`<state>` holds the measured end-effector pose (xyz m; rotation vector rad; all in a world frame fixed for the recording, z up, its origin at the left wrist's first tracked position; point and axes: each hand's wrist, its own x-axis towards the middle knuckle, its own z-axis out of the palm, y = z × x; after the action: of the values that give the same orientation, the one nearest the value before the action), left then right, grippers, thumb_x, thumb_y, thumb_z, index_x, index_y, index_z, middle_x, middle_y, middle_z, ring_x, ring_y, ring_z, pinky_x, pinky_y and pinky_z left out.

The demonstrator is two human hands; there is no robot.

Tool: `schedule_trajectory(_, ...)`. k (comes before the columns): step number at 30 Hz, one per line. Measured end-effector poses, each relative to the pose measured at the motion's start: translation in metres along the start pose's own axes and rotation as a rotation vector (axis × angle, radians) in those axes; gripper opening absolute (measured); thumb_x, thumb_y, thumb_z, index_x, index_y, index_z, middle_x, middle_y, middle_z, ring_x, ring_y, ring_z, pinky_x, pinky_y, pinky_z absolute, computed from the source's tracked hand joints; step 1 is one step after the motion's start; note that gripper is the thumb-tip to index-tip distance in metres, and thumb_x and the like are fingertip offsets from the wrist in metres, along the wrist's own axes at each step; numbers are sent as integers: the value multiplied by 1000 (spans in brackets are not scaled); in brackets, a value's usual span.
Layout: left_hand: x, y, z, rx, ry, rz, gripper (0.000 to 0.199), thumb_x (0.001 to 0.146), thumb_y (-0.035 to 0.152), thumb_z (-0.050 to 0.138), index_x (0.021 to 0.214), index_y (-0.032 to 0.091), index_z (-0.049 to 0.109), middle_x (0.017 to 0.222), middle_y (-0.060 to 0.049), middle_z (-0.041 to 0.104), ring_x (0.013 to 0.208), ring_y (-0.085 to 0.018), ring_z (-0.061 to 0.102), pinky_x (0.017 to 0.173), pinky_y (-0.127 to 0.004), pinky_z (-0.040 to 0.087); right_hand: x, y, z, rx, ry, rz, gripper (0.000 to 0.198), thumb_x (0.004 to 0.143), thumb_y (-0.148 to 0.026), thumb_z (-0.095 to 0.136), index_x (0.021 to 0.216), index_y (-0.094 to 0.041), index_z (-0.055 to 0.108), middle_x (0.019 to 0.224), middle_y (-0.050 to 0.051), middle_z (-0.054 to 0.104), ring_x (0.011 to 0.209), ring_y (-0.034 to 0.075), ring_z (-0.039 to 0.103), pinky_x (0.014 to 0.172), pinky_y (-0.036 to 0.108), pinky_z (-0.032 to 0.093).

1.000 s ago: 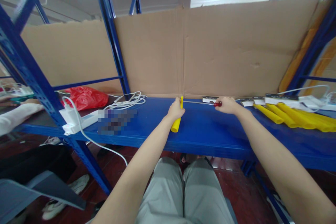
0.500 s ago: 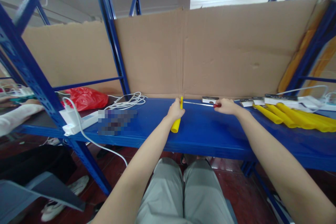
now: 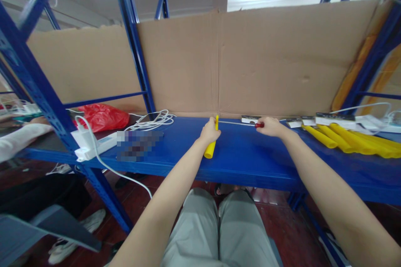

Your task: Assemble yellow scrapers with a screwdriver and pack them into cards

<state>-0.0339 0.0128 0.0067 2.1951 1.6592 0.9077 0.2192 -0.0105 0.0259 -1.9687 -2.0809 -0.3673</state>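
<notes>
My left hand [image 3: 209,131] is closed around a yellow tube-shaped piece [image 3: 210,150] that stands out above and below my fingers, over the blue shelf. In my right hand [image 3: 268,127] is a screwdriver [image 3: 258,125], gripped by its red handle. Its long thin metal shaft points left and reaches the upper end of the yellow piece, beside my left fingers. Whether the tip sits in the piece or only touches it I cannot tell.
Several yellow pieces [image 3: 351,138] with black-and-white ends lie at the right. Left are a white power strip [image 3: 108,143], coiled white cable [image 3: 153,122], a red plastic bag [image 3: 102,117] and a blurred-out patch. A cardboard sheet [image 3: 266,62] closes off the back. Another person's sleeve [image 3: 25,135] shows far left.
The red screwdriver handle looks slightly turned in my right hand. Both hands and the yellow piece stay in place.
</notes>
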Motion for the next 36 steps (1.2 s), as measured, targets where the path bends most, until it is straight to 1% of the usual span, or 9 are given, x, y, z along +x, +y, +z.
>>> schedule_trajectory(4, 0, 0, 0, 1, -5, 1, 36, 78, 15, 64, 111, 18, 48, 112, -13, 66, 104, -25, 64, 84, -31, 47, 0, 0, 2, 12, 31, 23, 11, 69, -25, 56, 79, -21, 60, 79, 7, 69, 76, 22, 63, 63, 28, 40)
schedule_trajectory(7, 0, 0, 0, -8, 0, 4, 36, 78, 15, 63, 111, 19, 48, 113, -13, 65, 106, -25, 63, 85, -30, 46, 0, 0, 3, 44, 24, 25, 12, 68, -24, 57, 80, -21, 60, 75, 6, 68, 72, 21, 62, 61, 27, 39)
schedule_trajectory(12, 0, 0, 0, -22, -7, -3, 36, 78, 14, 63, 111, 19, 48, 114, -12, 65, 107, -25, 63, 86, -31, 46, -1, -1, 0, -27, 54, 17, 11, 73, -26, 53, 77, -22, 62, 84, 9, 71, 82, 25, 64, 66, 30, 40)
schedule_trajectory(14, 0, 0, 0, -27, -3, -9, 37, 78, 14, 63, 111, 20, 49, 113, -12, 65, 106, -24, 63, 86, -31, 46, -1, -1, -1, -38, 51, 10, 10, 73, -28, 53, 74, -22, 61, 85, 8, 71, 84, 26, 64, 67, 31, 40)
schedule_trajectory(18, 0, 0, 0, -22, -5, -4, 38, 78, 14, 63, 112, 20, 49, 113, -12, 65, 106, -24, 63, 85, -30, 46, 0, 1, 4, 24, 56, -6, 5, 68, -26, 56, 71, -22, 58, 78, 6, 69, 75, 22, 63, 62, 27, 40)
schedule_trajectory(22, 1, 0, 1, -17, -9, 12, 38, 78, 13, 63, 112, 18, 49, 115, -13, 65, 107, -24, 62, 86, -30, 46, 3, 5, 9, 40, 41, 36, 10, 67, -26, 57, 76, -22, 58, 72, 5, 66, 68, 20, 60, 58, 26, 39)
schedule_trajectory(27, 0, 1, 1, -13, -10, 5, 38, 78, 13, 63, 113, 19, 49, 115, -13, 65, 107, -24, 62, 85, -30, 46, 2, 3, 5, 58, 8, 26, 9, 67, -27, 57, 74, -23, 60, 77, 5, 68, 77, 22, 63, 65, 29, 41)
schedule_trajectory(30, -1, 1, 0, -3, -8, 0, 38, 78, 13, 63, 113, 19, 49, 114, -12, 65, 106, -24, 63, 85, -30, 46, 0, 1, 2, 52, -25, 56, 10, 68, -28, 55, 72, -24, 62, 78, 4, 69, 81, 25, 64, 67, 32, 42)
schedule_trajectory(36, 0, 0, 2, -11, -1, 22, 38, 78, 13, 63, 113, 20, 50, 115, -11, 65, 106, -23, 63, 86, -30, 46, 2, 4, 7, 99, -19, 51, 7, 64, -25, 59, 70, -23, 59, 70, 4, 67, 69, 20, 62, 58, 26, 40)
